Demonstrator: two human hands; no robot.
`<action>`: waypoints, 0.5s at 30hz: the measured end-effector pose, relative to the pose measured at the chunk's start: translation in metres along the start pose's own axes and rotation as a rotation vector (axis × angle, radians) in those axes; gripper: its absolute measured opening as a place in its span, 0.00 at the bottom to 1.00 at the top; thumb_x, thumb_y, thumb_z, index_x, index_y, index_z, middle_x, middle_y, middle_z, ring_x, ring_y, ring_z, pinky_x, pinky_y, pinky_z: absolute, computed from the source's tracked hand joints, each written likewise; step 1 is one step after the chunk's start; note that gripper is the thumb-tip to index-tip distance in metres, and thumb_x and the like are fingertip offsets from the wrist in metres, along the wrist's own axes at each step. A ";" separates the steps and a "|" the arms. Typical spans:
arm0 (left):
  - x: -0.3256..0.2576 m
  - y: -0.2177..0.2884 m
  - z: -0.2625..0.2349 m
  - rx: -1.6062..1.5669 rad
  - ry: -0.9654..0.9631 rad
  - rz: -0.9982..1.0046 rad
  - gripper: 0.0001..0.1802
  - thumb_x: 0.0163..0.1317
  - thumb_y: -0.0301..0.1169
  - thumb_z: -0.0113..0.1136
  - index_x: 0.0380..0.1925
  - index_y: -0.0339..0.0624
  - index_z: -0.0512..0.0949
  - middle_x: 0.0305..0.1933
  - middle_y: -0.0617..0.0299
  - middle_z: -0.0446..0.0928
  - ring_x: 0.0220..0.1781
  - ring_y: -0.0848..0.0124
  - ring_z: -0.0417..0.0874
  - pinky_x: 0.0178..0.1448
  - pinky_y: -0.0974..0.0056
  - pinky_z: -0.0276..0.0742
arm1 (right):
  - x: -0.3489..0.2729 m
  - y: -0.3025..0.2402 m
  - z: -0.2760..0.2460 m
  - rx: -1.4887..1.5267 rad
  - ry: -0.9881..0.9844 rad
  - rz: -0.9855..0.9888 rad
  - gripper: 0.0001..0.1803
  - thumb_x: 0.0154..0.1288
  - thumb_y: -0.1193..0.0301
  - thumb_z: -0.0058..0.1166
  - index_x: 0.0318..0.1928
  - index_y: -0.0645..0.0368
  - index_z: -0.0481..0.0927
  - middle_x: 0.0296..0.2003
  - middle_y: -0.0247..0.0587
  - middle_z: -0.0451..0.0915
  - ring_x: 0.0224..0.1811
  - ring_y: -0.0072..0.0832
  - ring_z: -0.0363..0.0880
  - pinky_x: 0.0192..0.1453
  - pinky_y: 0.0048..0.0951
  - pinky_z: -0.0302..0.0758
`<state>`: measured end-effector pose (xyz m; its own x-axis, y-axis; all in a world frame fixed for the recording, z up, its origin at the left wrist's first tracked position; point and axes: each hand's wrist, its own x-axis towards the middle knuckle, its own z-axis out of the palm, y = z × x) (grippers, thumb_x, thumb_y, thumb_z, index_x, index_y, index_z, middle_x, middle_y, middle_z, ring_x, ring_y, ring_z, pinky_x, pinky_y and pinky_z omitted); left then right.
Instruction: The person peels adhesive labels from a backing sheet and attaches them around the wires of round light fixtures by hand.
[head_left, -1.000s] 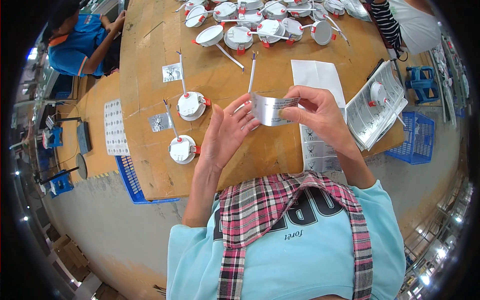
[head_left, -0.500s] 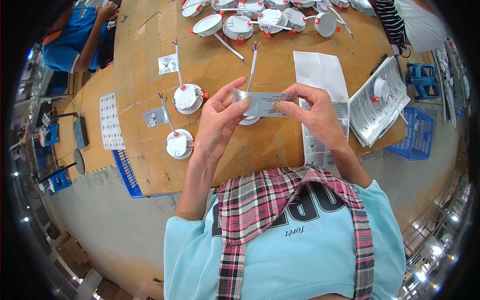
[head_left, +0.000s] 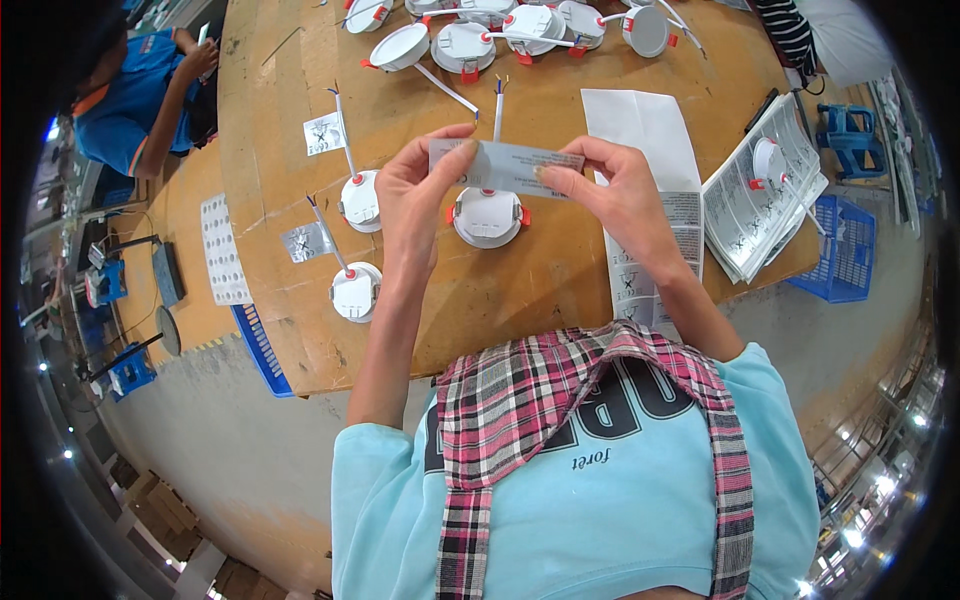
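Observation:
A silver label strip (head_left: 508, 165) is stretched between my two hands. My left hand (head_left: 418, 185) pinches its left end between thumb and fingers, and my right hand (head_left: 615, 190) pinches the right end. Right below the strip lies a round white downlight (head_left: 487, 218) with red clips; its cable (head_left: 498, 118) runs up behind the strip, bare wire ends showing beyond it. Beside my left hand are two more downlights, an upper one (head_left: 361, 200) and a lower one (head_left: 354, 292), each with a silver label wrapped on its cable like a flag.
A label backing sheet (head_left: 640, 130) lies by my right forearm. Further right, a downlight (head_left: 768, 160) rests on a stack of label sheets (head_left: 740, 215). Several downlights (head_left: 465, 50) crowd the far side. A person in blue (head_left: 150, 95) sits at left; a striped sleeve (head_left: 785, 40) shows far right.
Both hands have moved up and slightly left with the label strip, now over the middle downlight's cable. The downlight's body, mostly covered before, shows below it.

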<state>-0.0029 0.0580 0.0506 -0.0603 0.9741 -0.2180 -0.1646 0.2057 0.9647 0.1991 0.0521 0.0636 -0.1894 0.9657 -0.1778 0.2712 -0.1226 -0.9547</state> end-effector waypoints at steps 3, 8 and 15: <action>0.015 -0.006 0.003 0.072 -0.028 0.044 0.12 0.58 0.30 0.63 0.38 0.34 0.81 0.34 0.63 0.81 0.35 0.79 0.78 0.45 0.72 0.71 | 0.015 0.016 0.001 0.136 0.014 0.005 0.13 0.58 0.66 0.61 0.33 0.65 0.82 0.23 0.32 0.77 0.26 0.16 0.70 0.31 0.20 0.66; 0.029 -0.023 -0.002 0.128 0.018 0.093 0.10 0.59 0.33 0.63 0.33 0.35 0.81 0.28 0.64 0.80 0.32 0.80 0.76 0.41 0.73 0.70 | 0.030 0.026 0.001 0.066 0.020 0.009 0.14 0.58 0.65 0.61 0.33 0.66 0.82 0.23 0.32 0.78 0.26 0.16 0.71 0.30 0.20 0.66; 0.037 -0.025 0.001 0.132 0.036 0.063 0.11 0.59 0.34 0.63 0.32 0.35 0.79 0.27 0.65 0.79 0.30 0.81 0.75 0.40 0.73 0.69 | 0.036 0.032 0.003 0.057 0.040 0.011 0.13 0.57 0.65 0.61 0.32 0.65 0.82 0.22 0.32 0.77 0.25 0.16 0.69 0.28 0.20 0.65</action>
<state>0.0004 0.0890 0.0184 -0.1016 0.9820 -0.1593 -0.0285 0.1572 0.9872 0.1981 0.0826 0.0259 -0.1485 0.9725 -0.1795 0.2189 -0.1447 -0.9650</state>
